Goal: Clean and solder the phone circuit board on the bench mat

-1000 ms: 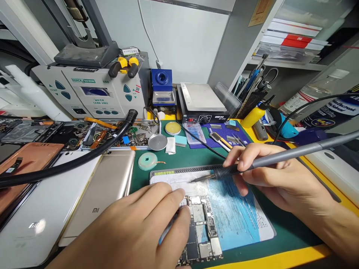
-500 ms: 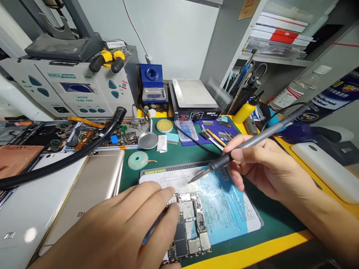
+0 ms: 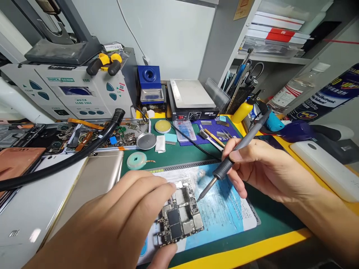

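My left hand (image 3: 123,209) grips a phone circuit board (image 3: 182,211) by its left side, fingers at the top left and thumb at the lower edge. The board has dark chips and silver shields. In my right hand (image 3: 252,164), held like a pen, is a soldering iron (image 3: 224,168), its grey handle slanting up to the right. The iron's tip points down-left, close beside the board's right edge; I cannot tell whether it touches. Beneath them lies a blue and white work pad (image 3: 224,209). My left hand hides the board's left part.
A hot-air station (image 3: 75,91), its black hose (image 3: 70,160), and phones (image 3: 98,179) fill the left. Behind are a tray of loose parts (image 3: 129,129), a solder wick spool (image 3: 136,160), a flux tin (image 3: 162,126) and a heating plate (image 3: 193,97). Bottles (image 3: 294,89) stand right.
My left hand has brought the board up slightly, with its thumb now showing at the lower edge. The iron has turned steeper, its tip moving down and right to the board's right edge.
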`<state>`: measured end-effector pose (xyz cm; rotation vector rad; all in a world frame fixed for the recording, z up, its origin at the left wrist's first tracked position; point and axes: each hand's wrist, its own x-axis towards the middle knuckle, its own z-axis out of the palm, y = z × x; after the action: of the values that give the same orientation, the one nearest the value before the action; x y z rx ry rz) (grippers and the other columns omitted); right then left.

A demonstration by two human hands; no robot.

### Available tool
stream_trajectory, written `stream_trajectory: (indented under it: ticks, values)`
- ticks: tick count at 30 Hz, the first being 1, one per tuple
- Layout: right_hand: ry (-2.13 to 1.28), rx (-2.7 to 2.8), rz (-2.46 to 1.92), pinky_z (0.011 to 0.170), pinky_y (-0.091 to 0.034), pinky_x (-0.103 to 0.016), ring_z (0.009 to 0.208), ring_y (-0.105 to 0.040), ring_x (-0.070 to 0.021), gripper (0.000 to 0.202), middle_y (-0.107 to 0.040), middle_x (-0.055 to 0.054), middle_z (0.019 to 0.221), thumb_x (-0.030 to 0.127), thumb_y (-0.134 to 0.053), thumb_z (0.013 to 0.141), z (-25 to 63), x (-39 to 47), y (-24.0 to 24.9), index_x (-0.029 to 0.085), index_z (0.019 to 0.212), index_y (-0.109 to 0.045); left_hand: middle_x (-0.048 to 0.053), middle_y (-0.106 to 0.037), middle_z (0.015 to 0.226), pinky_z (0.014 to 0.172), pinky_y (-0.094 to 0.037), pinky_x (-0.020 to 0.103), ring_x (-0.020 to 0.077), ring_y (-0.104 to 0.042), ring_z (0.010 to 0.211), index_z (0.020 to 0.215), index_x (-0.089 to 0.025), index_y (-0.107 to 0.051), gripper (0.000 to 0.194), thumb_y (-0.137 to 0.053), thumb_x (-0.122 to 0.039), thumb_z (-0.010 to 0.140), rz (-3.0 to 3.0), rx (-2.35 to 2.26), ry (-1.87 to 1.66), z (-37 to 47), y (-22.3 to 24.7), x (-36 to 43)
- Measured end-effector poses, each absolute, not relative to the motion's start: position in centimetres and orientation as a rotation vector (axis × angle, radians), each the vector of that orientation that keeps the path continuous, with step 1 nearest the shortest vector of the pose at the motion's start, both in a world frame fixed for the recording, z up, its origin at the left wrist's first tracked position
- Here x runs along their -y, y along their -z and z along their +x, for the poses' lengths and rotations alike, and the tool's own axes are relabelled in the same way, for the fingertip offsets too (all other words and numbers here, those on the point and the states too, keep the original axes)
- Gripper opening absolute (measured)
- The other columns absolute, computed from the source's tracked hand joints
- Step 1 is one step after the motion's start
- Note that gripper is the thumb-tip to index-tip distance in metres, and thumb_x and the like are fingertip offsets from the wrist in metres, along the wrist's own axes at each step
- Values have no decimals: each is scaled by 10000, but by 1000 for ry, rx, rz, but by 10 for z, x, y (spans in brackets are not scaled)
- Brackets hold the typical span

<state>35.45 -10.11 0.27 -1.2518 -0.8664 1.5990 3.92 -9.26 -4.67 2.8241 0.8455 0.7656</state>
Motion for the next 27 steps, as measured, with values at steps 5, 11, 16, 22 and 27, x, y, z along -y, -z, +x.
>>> stream_trajectory:
  ticks: [5,11,16,22,27]
  values:
    - [-1670,873,-1289,386,-548,-193,362,-680,-186,166,-741,-83,529,286,-879,742,355,104,-2,157,708,-781,13,-764,1431,1177,-463,444,279,-704,1326,1507,-290,-575,492,-672,-489,1068,2795,-976,-748,37,43,94]
    - [-1665,869,-1284,409,-556,-185,383,-687,-175,172,-740,-80,531,267,-842,767,354,105,-2,164,664,-750,8,-759,1406,1190,-506,425,274,-730,1291,1515,-304,-561,476,-668,-408,1063,2718,-1028,-813,43,37,93]
    - [-1643,850,-1256,388,-541,-189,386,-694,-187,157,-730,-66,524,239,-840,737,352,104,-1,173,651,-726,-25,-745,1419,1312,-396,417,269,-703,1341,1515,-335,-576,497,-689,-463,1049,2654,-1112,-844,42,40,97]
    - [-1641,824,-1231,407,-545,-170,399,-706,-173,89,-746,-59,540,204,-805,783,352,105,2,163,709,-778,0,-770,1369,1250,-555,437,284,-762,1268,1486,-319,-606,501,-689,-497,1025,2669,-1110,-837,39,43,96]
    - [-1662,819,-1239,381,-554,-190,375,-711,-202,68,-748,-73,523,215,-856,706,354,100,3,165,708,-810,27,-808,1284,1172,-651,413,331,-748,1349,1405,-300,-667,517,-777,-493,939,2815,-915,-752,45,45,96]
